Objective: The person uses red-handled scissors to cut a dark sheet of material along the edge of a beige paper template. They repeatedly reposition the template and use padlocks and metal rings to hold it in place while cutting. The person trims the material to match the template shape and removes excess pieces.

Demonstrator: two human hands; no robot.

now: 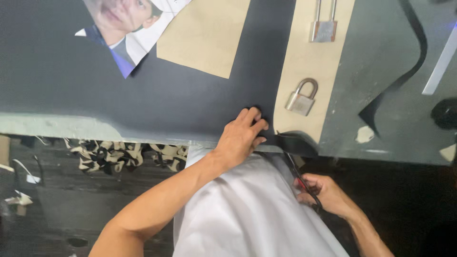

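Dark fabric (157, 95) lies spread flat over the counter (47, 126), its near edge at the counter's front. The left hand (243, 135) presses flat on that edge, fingers spread and holding nothing, just beside the tan paper pattern (304, 62). The right hand (328, 192), below the counter's edge, is closed around the handles of the scissors (297, 173), whose blades reach the pattern's lower corner. Two padlocks (302, 97) weigh the pattern down. A clean cut probably needs the cloth kept taut near the blades.
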